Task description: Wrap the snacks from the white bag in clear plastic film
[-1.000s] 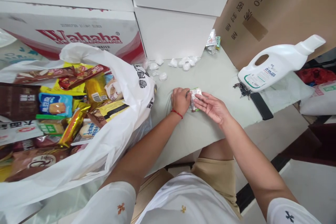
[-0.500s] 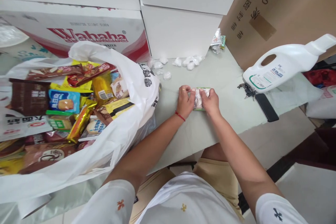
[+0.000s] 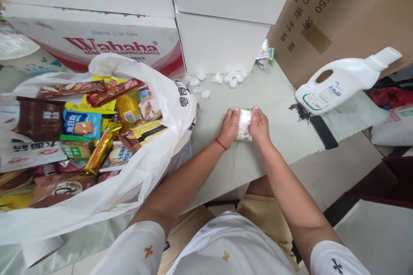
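Between my hands is a small clear packet with green edges (image 3: 245, 123), held just over the pale table cover (image 3: 222, 167). My left hand (image 3: 229, 128), with a red string at the wrist, grips its left side, thumb near the top corner. On the opposite side my right hand (image 3: 260, 127) grips the packet's right edge. What lies inside the shiny film is too small to make out. Several small clear plastic bundles (image 3: 232, 78) lie beyond my hands, by the white box.
A white bag (image 3: 174, 137) full of packaged snacks stands at the left. White boxes (image 3: 219, 43) line the back. A white bottle (image 3: 338, 81), keys (image 3: 300, 111) and a black phone (image 3: 324, 132) lie at the right, before a brown carton (image 3: 361, 17).
My thumbs have moved apart from the packet's middle to its side edges, and more of its shiny face shows. The view has shifted slightly.
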The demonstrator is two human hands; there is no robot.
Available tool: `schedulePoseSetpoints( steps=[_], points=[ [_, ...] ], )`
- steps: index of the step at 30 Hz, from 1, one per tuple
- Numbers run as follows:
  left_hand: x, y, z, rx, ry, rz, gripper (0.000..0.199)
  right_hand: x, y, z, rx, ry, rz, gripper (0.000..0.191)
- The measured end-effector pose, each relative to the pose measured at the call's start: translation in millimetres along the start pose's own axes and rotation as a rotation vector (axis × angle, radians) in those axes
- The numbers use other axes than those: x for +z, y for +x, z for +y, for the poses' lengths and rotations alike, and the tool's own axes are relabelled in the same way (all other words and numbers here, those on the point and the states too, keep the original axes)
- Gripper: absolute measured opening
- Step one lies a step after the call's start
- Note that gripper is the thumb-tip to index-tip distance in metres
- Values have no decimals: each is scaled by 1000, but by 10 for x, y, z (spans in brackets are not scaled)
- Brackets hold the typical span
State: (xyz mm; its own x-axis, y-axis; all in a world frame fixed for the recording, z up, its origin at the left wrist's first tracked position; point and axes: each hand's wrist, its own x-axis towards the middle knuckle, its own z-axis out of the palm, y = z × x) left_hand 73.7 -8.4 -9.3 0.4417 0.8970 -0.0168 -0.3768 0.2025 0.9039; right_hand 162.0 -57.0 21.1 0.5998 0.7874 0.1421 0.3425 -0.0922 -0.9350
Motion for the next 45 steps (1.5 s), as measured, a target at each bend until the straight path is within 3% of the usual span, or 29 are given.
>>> schedulePoseSetpoints(
  steps=[4,10,14,18,20,24,25,27,29,31,34,36,39,42,45],
  points=[
    [30,-22,17,-98,-71,-44,57,-1,-12,65,52,81,-20,57],
    [23,-40,16,-110,-130,18,56,15,0,70,32,187,-60,55],
    [18,-33,-17,-41,-41,45,56,3,9,61,2,107,-44,55],
    [-27,9,-39,-74,-47,80,59,1,29,94,87,129,-59,56],
    [-57,30,-1,-191,-149,-5,62,-9,57,112,140,189,-56,56],
    [-105,37,107,-395,-257,-329,49,-100,122,143,171,190,-52,57],
    [-114,38,119,-395,-258,-345,45,-146,128,147,174,175,-49,58],
    [-131,53,120,-371,-269,-261,38,-272,109,143,171,146,-7,60],
    [-149,84,104,-376,-298,-131,36,-431,47,116,89,93,28,55],
    [-164,116,90,-428,-322,-63,38,-578,-44,75,-74,2,-67,49],
    [-161,124,85,-526,-327,-111,50,-680,-175,26,-284,-127,-360,59],
    [-154,111,93,-572,-304,-209,64,-669,-231,20,-321,-158,-397,53],
    [-181,113,131,-554,-261,-329,79,-660,-271,49,-240,-101,-293,43],
    [-243,149,183,-458,-234,-261,78,-765,-284,114,-86,70,-215,30],
    [-252,143,182,-415,-213,-234,62,-917,-278,205,90,187,-119,28]
  ],
)
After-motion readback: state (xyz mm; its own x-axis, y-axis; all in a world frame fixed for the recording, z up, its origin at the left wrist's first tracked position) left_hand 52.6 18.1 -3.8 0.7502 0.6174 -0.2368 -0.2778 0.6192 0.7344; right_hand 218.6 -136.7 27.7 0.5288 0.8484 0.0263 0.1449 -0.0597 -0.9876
